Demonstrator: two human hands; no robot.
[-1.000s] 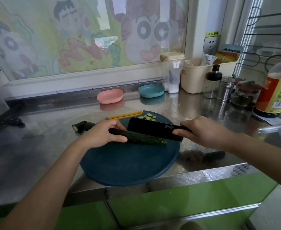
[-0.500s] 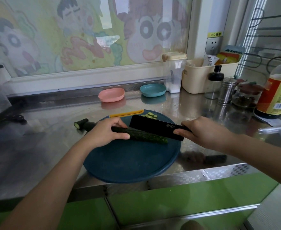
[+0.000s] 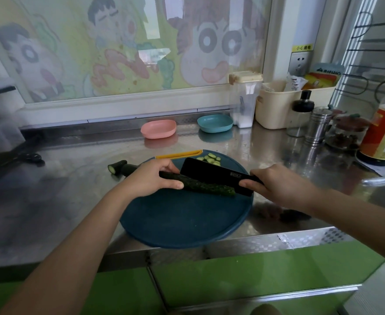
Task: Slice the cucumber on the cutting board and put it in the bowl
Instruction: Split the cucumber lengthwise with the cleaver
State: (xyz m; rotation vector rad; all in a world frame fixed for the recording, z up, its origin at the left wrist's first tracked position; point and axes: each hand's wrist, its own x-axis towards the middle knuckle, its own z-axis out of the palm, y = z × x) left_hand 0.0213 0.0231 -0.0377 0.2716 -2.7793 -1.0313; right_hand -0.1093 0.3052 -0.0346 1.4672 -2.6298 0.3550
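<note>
Steel surface (image 3: 73,196) fills my view, shiny and wide, running back to a window with cartoon pictures on it. On it, right at the front edge, sits the round dark blue cutting board (image 3: 182,223), with a yellow strip at its far rim. Both bare arms reach in from below, one from each side.

Next down in size: the cucumber (image 3: 200,186), long and dark green, lying across the far half of the board, its left end sticking out past the board's rim over the steel. My left hand (image 3: 150,180) is clamped over the middle of it, fingers curled over the top and thumb along the near side, pinning it down. The free right end of the cucumber pokes out toward the other hand.

My right hand (image 3: 275,185) is clenched around the handle of a black knife (image 3: 212,173). The broad blade stands just behind the cucumber, edge down along it, close to the left hand's fingertips. I can't tell if the edge is touching the skin.

Two small bowls wait well back near the window ledge, a pink bowl (image 3: 158,129) and a teal bowl (image 3: 214,123), side by side and apart from the board.

Smallest of all: a little heap of cucumber slices (image 3: 209,159) at the board's far rim, just behind the blade.
</note>
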